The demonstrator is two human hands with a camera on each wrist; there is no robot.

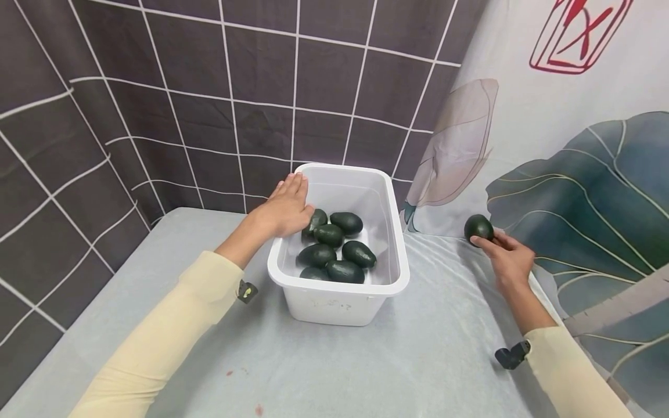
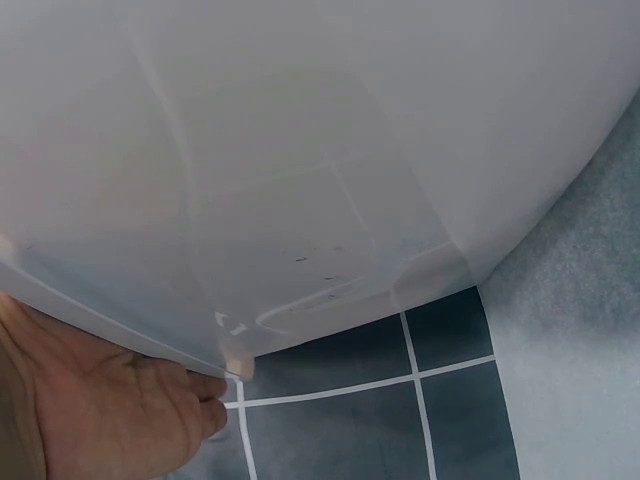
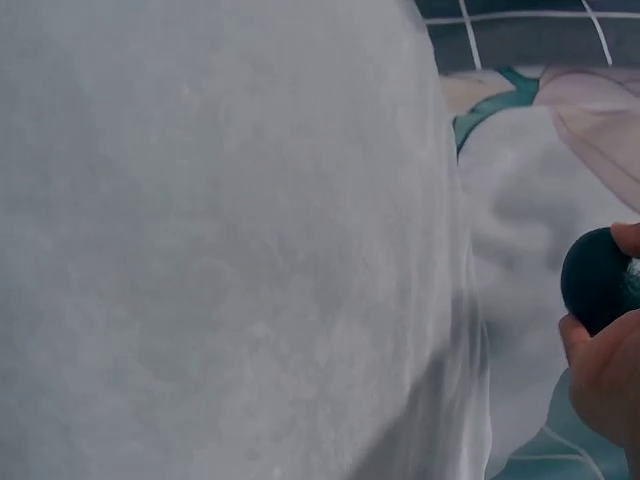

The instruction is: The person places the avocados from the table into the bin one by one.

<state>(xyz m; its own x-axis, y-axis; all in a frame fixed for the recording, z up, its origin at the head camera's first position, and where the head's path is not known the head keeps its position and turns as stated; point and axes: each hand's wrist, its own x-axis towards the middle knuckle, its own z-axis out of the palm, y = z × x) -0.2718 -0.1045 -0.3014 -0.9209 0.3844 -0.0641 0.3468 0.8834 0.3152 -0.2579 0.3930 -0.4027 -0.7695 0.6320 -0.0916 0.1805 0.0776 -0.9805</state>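
Note:
A white plastic tub (image 1: 334,302) stands on the grey cloth, with several dark green avocados (image 1: 345,271) lying in it. My left hand (image 1: 286,210) rests on the tub's left rim, fingers fairly straight and pointing to the far side. In the left wrist view the hand (image 2: 120,410) lies against the tub's wall (image 2: 300,180). Off to the right of the tub, my right hand (image 1: 509,255) pinches one avocado (image 1: 478,227) between thumb and fingers. The right wrist view shows that avocado (image 3: 597,280) only partly, at the right edge.
Grey cloth (image 1: 428,360) covers the table. Behind it hangs a dark curtain (image 1: 261,69) with a white grid. A leaf-patterned cloth (image 1: 590,191) hangs along the right edge. Each sleeve carries a small black wrist camera (image 1: 247,291).

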